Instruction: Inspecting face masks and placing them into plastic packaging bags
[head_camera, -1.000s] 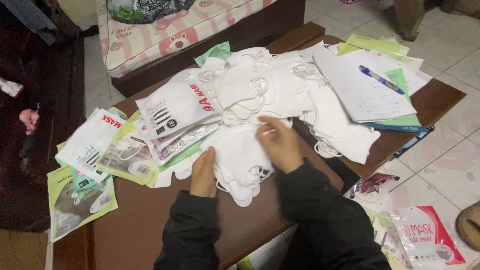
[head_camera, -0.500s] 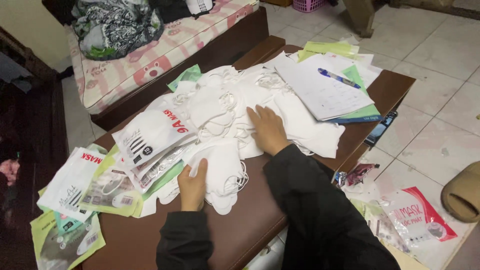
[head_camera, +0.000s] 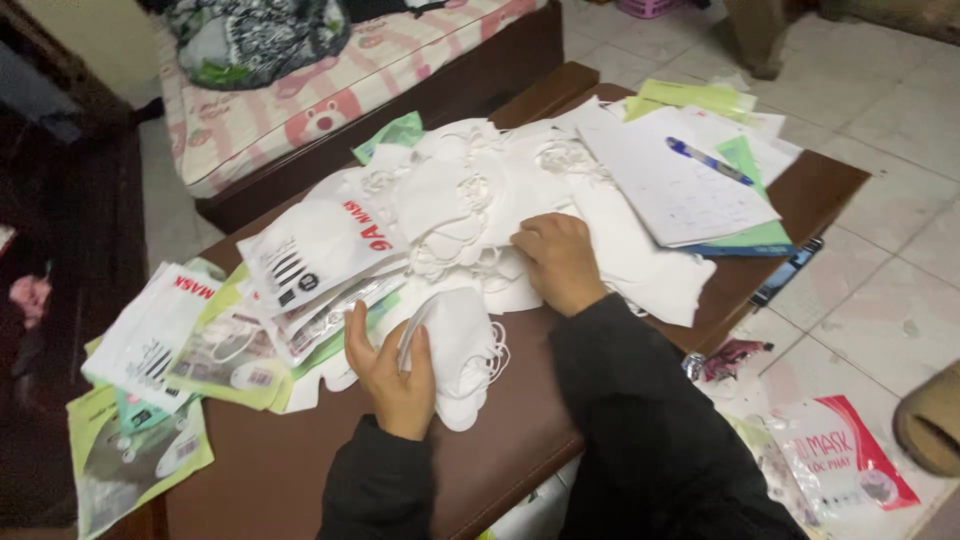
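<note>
1. 2 bare hands in dark sleeves work at a brown wooden table (head_camera: 300, 480) heaped with white face masks.
2. The left hand (head_camera: 392, 372) sits near the table's near edge, fingers curled partly closed around the edge of a small stack of folded white masks (head_camera: 455, 350); the thumb lies on the stack's left side.
3. The right hand (head_camera: 560, 262) lies palm down, fingers loosely bent, on the big loose pile of white masks (head_camera: 470, 200) at the table's middle; whether it grips anything I cannot tell.
4. The stack lies just in front of the pile, touching it.
5. White and green mask packets (head_camera: 300, 250) overlap toward the table's left edge, some hanging past it.
6. Near the far right corner lies a white sheet of paper (head_camera: 670, 190) with a blue pen (head_camera: 708, 160) on it, over green sheets.
7. A red-and-white packet (head_camera: 850, 460) lies on the tiled floor, right of the table.
</note>
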